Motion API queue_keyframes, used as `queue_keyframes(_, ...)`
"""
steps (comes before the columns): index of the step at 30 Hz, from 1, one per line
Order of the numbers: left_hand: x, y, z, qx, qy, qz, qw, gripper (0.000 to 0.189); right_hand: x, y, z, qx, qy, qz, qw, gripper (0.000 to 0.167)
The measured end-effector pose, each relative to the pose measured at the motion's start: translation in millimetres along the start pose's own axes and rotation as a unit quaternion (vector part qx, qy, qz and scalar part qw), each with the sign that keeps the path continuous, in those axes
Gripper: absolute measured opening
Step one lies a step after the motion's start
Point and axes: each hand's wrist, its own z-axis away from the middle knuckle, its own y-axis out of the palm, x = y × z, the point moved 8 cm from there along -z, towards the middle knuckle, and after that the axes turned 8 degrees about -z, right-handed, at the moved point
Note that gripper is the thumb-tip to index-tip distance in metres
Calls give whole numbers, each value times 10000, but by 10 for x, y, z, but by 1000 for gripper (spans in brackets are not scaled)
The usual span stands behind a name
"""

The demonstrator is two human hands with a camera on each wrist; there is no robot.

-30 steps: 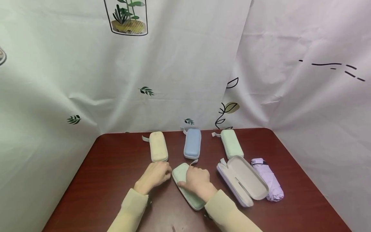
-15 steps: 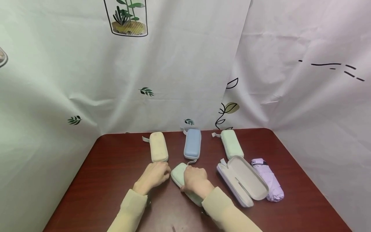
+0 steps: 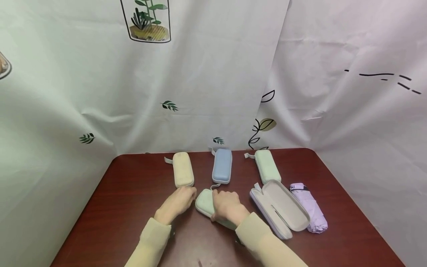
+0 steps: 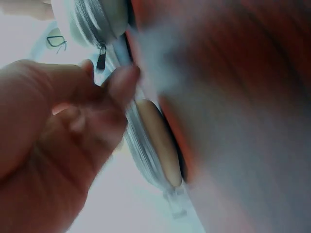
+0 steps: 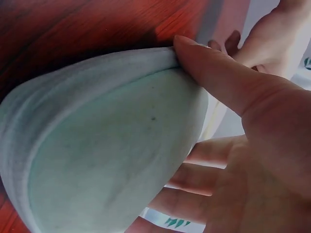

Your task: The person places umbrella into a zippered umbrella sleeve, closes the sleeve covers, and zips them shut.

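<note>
A pale green zip case (image 3: 204, 203) lies slanted on the table before me. My right hand (image 3: 228, 207) grips it, thumb along one long side and fingers along the other, as the right wrist view shows. To the left of its rounded end is my left hand (image 3: 178, 202), fingers loosely bent. In the left wrist view, the left thumb and forefinger are close below a small dark zipper pull (image 4: 101, 59) on the green case (image 4: 90, 19); no firm pinch on it shows. Just beyond the left hand lies a cream zip case (image 3: 183, 170).
Behind lie a blue zip case (image 3: 222, 166) and another green one (image 3: 267, 166). At right, a lilac case (image 3: 280, 207) lies spread open beside a folded lilac umbrella (image 3: 309, 207). Printed white cloth (image 3: 207, 74) hangs behind the dark red table (image 3: 110, 222).
My right hand has turned the green case, its near end swinging up and right and its side tilting up, while the far end shifts slightly left. The left hand has barely moved.
</note>
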Motion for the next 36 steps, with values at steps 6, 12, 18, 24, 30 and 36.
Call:
queue_keyframes(6, -11, 43, 26, 216, 250, 314, 9990, 22, -9, -8, 2, 29, -24, -108, 9999, 84)
queue_keyframes(12, -35, 56, 0, 324, 564, 325, 9974, 15, -14, -21, 2, 26, -12, -108, 9999, 85)
queue_keyframes(18, -52, 14, -2, 249, 655, 514, 9962, 28, -26, -21, 3, 10, -6, -163, 9999, 80)
queue_keyframes(24, -22, -37, 39, 261, 562, 200, 9979, 29, -26, -25, 2, -21, -204, -296, 9994, 75)
queue_keyframes(30, 8, -70, 39, 84, 447, -176, 9988, 33, 32, -46, 16, 3, -829, -148, 9964, 68)
queue_keyframes(36, 34, -64, 37, 7, 425, -173, 9989, 28, 73, -42, -13, 171, -1202, 45, 9926, 71)
